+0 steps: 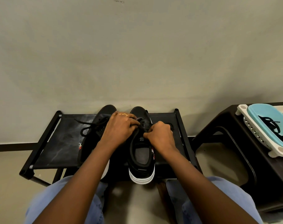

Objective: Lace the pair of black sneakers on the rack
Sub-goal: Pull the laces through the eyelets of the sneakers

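Two black sneakers with white soles stand side by side on a low black rack [60, 143], toes toward the wall. The left sneaker [92, 136] carries a black lace [87, 128] whose loose ends trail to the left. Both hands work over the right sneaker [141, 157]. My left hand [119, 128], with a ring, curls over that shoe's eyelet area and pinches its lace. My right hand [160, 136] grips the lace at the shoe's right side, fingers curled tight. The lace between the hands is mostly hidden.
A dark brown plastic stool [234, 143] stands to the right, bearing a white and blue basket [257, 120] with more black laces [271, 125] inside. A plain wall rises behind the rack. My knees in blue jeans sit just below the rack's front edge.
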